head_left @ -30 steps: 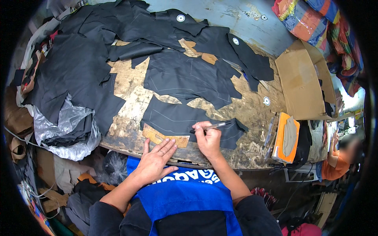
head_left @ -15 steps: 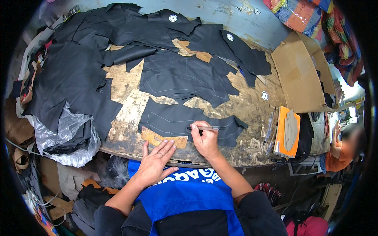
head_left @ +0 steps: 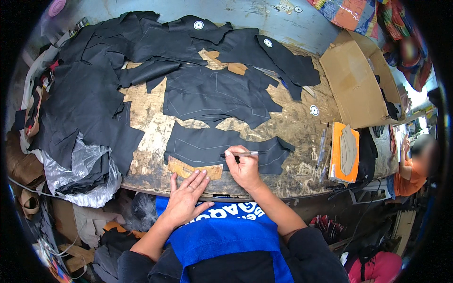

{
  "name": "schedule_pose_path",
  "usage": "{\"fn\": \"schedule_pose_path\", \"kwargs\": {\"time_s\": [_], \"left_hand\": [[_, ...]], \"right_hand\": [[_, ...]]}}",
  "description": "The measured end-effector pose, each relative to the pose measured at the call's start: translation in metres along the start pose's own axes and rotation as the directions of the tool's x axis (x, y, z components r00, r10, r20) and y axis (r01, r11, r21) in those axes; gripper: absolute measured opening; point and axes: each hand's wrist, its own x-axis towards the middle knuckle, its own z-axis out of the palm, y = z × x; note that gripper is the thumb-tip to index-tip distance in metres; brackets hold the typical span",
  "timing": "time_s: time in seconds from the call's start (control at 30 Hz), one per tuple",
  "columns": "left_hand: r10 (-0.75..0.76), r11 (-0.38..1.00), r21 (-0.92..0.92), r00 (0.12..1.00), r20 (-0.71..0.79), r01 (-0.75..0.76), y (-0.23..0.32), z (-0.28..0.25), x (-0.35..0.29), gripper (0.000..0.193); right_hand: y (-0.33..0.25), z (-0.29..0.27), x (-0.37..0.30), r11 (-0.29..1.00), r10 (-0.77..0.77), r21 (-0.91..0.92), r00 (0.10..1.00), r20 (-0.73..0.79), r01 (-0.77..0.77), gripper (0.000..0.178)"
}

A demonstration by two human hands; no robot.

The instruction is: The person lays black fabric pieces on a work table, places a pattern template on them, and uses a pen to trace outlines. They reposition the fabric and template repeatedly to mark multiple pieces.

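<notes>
- While the left hand (head_left: pixel 185 200) lies flat with fingers spread at the near edge of the worn wooden table (head_left: pixel 292 127), its fingertips rest on a tan cardboard pattern piece (head_left: pixel 193 168); it grips nothing.
- That pattern piece lies just below the near edge of a black leather piece (head_left: pixel 207 146), partly tucked against it.
- The right hand (head_left: pixel 243 166) is closed around a silver marking pen (head_left: pixel 240 153), pinched between thumb and fingers, with the pen lying nearly level and its tip pointing left onto the black leather piece.
- Pale drawn outlines show on this leather piece, and the pen tip sits on one of them.
- A larger black leather hide (head_left: pixel 214 94) with similar drawn lines lies just beyond it, toward the middle of the table.
- More black leather scraps (head_left: pixel 85 104) are heaped over the left part of the table, with a crumpled clear plastic bag (head_left: pixel 80 167) at their near edge.
- Round white weights (head_left: pixel 314 110) sit on the table and on the far leather.
- An open cardboard box (head_left: pixel 354 85) stands to the right, and an orange sanding block (head_left: pixel 343 153) lies near it at the table's right end.
- Another person in an orange top (head_left: pixel 408 181) is at the far right, well apart from both hands.
</notes>
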Motion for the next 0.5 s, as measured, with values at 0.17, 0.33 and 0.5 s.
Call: {"fn": "schedule_pose_path", "kwargs": {"time_s": [0.17,0.33,0.5], "left_hand": [[-0.002,1.0,-0.008,1.0,-0.011,0.002,0.001,-0.001,0.0,0.069],[-0.002,1.0,-0.012,1.0,-0.013,0.001,0.002,-0.002,0.001,0.063],[-0.045,0.994,-0.104,0.987,-0.157,0.028,-0.001,0.002,0.004,0.041]], "right_hand": [[-0.001,-0.002,0.001,1.0,-0.008,-0.018,1.0,0.002,0.008,0.009],[-0.008,-0.007,0.0,0.999,0.034,0.036,0.994,0.108,-0.038,0.007],[-0.028,-0.004,-0.011,0.952,-0.223,-0.128,0.916,0.335,0.278,0.018]]}}
